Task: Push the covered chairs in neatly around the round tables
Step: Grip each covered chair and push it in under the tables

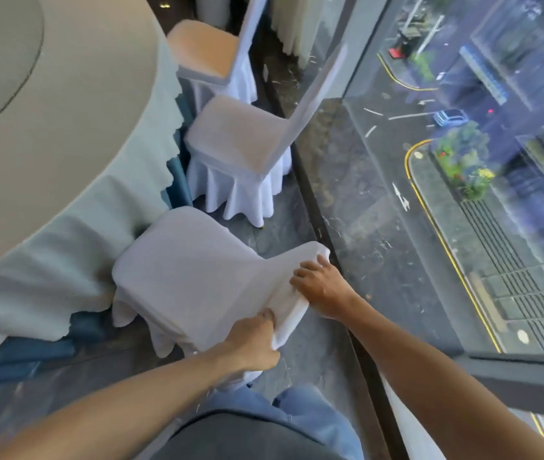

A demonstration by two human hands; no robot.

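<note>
Gripping backrest top of nearest covered chair [184, 277], frame centre: left hand [257, 340] and right hand [317, 287] both clenched on white cover. Seat touching tablecloth of round worktop [75, 144], upper left. Two more covered chairs [237, 141] beyond, window right.

Both hands [257, 340] on chair back [292, 293]

Dark marbled floor [300, 356] bearing three white-covered chairs [184, 277] in a row, between draped round surface [65, 180] and window-side edge.
</note>
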